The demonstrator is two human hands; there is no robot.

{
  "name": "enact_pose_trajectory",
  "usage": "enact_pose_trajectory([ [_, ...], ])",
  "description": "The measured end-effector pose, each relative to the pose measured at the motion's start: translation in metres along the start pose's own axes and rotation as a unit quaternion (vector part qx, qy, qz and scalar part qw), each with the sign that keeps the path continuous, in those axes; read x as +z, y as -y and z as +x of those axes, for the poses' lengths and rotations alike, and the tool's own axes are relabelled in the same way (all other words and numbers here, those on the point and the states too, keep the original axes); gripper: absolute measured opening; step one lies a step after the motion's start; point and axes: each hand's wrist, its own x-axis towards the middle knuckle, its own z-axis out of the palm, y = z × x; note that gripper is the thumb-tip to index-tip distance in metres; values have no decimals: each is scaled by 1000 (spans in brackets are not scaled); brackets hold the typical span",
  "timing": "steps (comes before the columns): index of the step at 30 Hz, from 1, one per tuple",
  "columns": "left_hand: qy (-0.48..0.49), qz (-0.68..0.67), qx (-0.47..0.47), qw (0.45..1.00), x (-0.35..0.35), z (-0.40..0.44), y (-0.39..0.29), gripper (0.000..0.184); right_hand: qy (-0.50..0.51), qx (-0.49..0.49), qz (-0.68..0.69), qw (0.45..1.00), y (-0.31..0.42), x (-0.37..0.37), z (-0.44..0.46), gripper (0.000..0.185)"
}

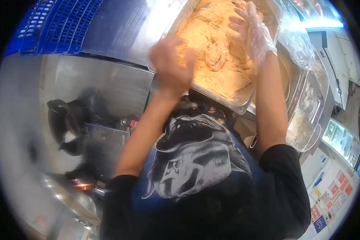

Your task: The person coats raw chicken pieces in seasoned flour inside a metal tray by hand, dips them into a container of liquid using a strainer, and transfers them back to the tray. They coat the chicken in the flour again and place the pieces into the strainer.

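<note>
A metal tray (237,107) holds a deep layer of orange-yellow flour (224,84) with coated pieces, perhaps meat, lying in it. One lumpy coated piece (217,55) lies near the middle. My right hand (250,34) wears a clear plastic glove and is over the tray's right part, its fingers spread and nothing visibly in them. My left hand (172,66) is bare and at the tray's left side. Motion smears its fingers, though the thumb stands apart; whether it touches the rim cannot be made out.
Right of the tray are clear plastic sheeting (296,40) and another metal tray (308,116) with whitish residue. A blue plastic basket (64,28) stands on the steel counter (116,30) at upper left. A flame (83,185) burns at lower left, near black cookware (62,116).
</note>
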Motion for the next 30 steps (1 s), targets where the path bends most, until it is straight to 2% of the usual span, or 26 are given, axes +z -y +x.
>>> enact_pose_trajectory([
  [1, 70, -94, -1, 993, 4, 1, -21, 25, -13, -9, 173, 985, -3, 4, 2, 103],
  [2, 138, -185, 0, 973, 10, 4, -43, 26, -16, -11, 251, 968, -4, 9, 1, 103],
  [4, 241, -149, -4, 959, 17, 19, -78, 30, -25, 2, 291, 956, -6, 22, -10, 102],
  [10, 278, -166, -49, 945, 40, 30, -94, 29, -44, 19, 287, 957, -1, 26, -19, 101],
  [14, 291, -159, -29, 943, 46, 23, -92, 25, -54, 25, 254, 965, 1, 25, -26, 100],
  [15, 292, -205, -21, 934, 45, 20, -93, 23, -54, 24, 254, 965, 0, 25, -26, 100],
  [17, 293, -250, -17, 923, 43, 18, -94, 20, -88, -112, 175, 974, -7, 25, -24, 89],
  [18, 308, -246, -35, 918, 42, 17, -94, 21, -86, -110, 174, 975, -15, 20, -17, 89],
  [20, 320, -243, -55, 914, 42, 16, -91, 22, -88, -129, 13, 988, -31, -7, 11, 70],
  [21, 346, -201, -90, 912, 45, 15, -87, 24, -86, -127, 10, 988, -36, -23, 31, 70],
  [22, 370, -160, -124, 907, 47, 14, -82, 26, -104, -140, -143, 974, -39, -40, 54, 60],
  [23, 369, -161, -127, 906, 47, 13, -76, 26, -118, -149, -292, 937, -41, -49, 65, 51],
  [24, 357, -112, -138, 917, 45, 12, -66, 29, -121, -158, -438, 877, -25, -48, 60, 36],
  [25, 344, -62, -147, 925, 42, 13, -55, 32, -120, -158, -439, 876, -25, -49, 62, 36],
  [27, 280, -47, -147, 948, 33, 17, -26, 32, -101, -163, -487, 852, -30, -60, 83, 31],
  [28, 277, -45, -149, 948, 28, 20, -12, 32, -91, -168, -511, 838, -32, -65, 96, 29],
  [30, 194, 21, -142, 970, 18, 24, 14, 31, -67, -175, -557, 809, -31, -62, 109, 26],
])
